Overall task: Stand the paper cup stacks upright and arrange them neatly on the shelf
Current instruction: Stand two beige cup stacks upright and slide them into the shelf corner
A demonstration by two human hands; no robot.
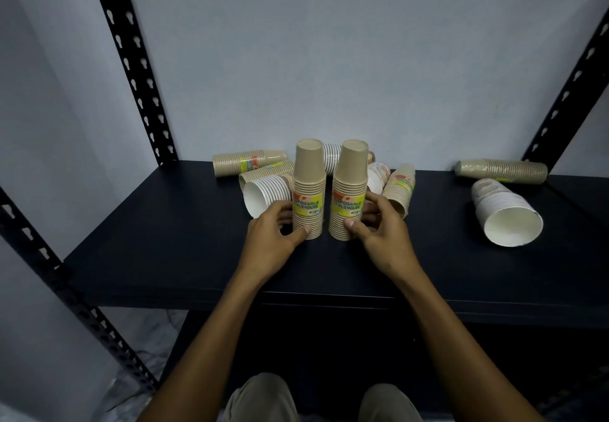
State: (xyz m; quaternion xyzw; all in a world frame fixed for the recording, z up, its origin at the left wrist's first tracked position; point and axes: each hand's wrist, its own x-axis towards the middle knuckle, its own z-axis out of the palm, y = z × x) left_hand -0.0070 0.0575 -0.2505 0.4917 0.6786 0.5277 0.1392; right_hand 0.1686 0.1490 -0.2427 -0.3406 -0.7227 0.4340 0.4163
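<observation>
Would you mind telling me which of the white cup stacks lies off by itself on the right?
The white stack at the shelf's right end, open mouth facing the camera; the other white stacks lie in the middle cluster.

Two brown cup stacks (309, 191) (350, 191) stand upright, side by side on the dark shelf (164, 240). The left hand (275, 233) clasps one, the right hand (379, 227) the other.

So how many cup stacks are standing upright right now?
2. The left upright stack in the left hand, the right upright stack in the right hand, mid-shelf. Others lie tipped; some hidden behind.
</observation>
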